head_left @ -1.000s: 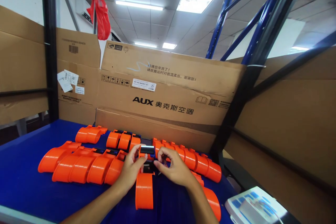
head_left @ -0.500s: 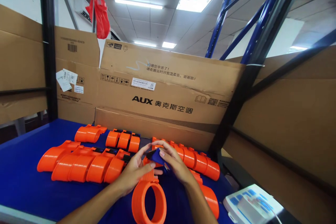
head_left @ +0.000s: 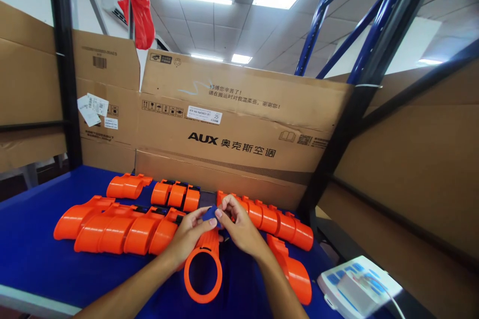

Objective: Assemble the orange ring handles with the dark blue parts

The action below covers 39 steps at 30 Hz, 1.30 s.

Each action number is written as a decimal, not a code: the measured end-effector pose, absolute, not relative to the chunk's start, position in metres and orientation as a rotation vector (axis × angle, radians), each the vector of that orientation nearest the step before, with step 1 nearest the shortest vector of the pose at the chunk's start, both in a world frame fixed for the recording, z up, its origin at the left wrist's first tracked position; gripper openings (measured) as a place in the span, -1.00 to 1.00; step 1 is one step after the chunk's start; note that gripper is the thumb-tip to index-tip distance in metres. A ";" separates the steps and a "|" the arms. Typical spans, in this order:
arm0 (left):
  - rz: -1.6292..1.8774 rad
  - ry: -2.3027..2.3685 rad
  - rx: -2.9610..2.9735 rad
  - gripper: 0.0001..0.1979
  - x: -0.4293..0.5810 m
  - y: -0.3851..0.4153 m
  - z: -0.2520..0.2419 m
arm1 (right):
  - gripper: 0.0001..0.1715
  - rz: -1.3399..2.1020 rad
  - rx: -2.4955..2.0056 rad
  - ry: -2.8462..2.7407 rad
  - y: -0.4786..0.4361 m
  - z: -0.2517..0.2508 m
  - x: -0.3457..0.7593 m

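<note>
Blue-covered bench (head_left: 33,269) fills my near view, with a white keypad device (head_left: 357,286) at its right corner. Just beyond, the left hand (head_left: 187,237) and right hand (head_left: 239,229) meet fingertip to fingertip. I see both curled tight, pinching a small blue part (head_left: 210,214) at the top of an orange ring piece (head_left: 204,271) — the ring hangs below the hands, its opening facing me; I cannot tell if it touches the bench. Orange housings (head_left: 112,229) lie in rows behind and to both sides. Farther back stands a cardboard carton (head_left: 239,124) printed "AUX 奥克斯空调", with a white sticker reading "25" — and a red bag (head_left: 140,7) hangs above.
</note>
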<state>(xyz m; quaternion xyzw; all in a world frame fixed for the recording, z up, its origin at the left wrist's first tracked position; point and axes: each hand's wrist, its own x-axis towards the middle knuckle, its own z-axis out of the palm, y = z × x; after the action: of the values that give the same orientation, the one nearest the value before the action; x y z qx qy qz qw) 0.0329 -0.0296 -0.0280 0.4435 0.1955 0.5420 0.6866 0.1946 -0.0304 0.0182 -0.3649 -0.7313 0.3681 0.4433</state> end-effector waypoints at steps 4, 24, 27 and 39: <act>1.190 0.442 0.890 -0.49 0.028 -0.031 -0.028 | -0.68 0.744 -0.963 -1.938 -0.028 0.024 0.207; 1.162 0.444 0.889 -0.55 0.031 -0.031 -0.038 | -0.78 0.646 -1.005 -2.502 -0.049 0.033 0.233; 1.163 0.436 0.888 -0.54 0.032 -0.031 -0.038 | -0.85 0.765 -0.931 -2.460 -0.051 0.040 0.235; 1.200 0.505 0.930 -0.51 0.031 -0.031 -0.037 | -0.79 0.944 -1.001 -2.022 -0.042 0.040 0.234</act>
<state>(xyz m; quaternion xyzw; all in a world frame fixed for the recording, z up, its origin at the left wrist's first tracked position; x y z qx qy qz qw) 0.0309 -0.0312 -0.0367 0.4172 0.2263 0.5379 0.6967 0.2342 -0.0415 0.0404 -0.3847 -0.7773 0.3629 0.3409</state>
